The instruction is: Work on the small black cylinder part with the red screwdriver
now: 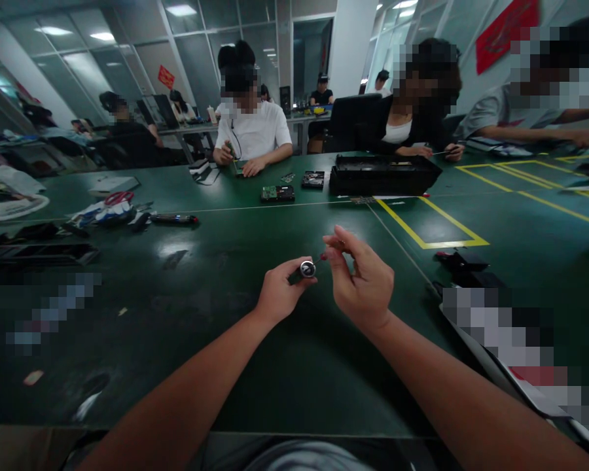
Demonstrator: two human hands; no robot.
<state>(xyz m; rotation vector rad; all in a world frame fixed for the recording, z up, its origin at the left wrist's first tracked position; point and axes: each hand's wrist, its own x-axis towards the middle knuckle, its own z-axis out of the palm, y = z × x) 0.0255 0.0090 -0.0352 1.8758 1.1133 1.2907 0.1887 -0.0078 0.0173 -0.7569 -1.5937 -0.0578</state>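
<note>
Above the green table, my left hand (282, 288) is closed on a small round dark part with a silver rim (307, 269), pinched between thumb and fingers with its round face toward me. Just to the right, my right hand (360, 278) has thumb and forefinger brought together. A thin line, perhaps a wire, runs from the round part to a small reddish bit (323, 256) at the right fingertips. What exactly those fingers pinch is too small to tell.
The green table (285, 366) carries circuit boards (277, 193), a long black housing (383, 175), a screwdriver-like tool (174, 220), a cable heap (112, 208) and black parts (466, 261). Yellow tape (451, 244) marks the right side. Across the table, people work with their hands.
</note>
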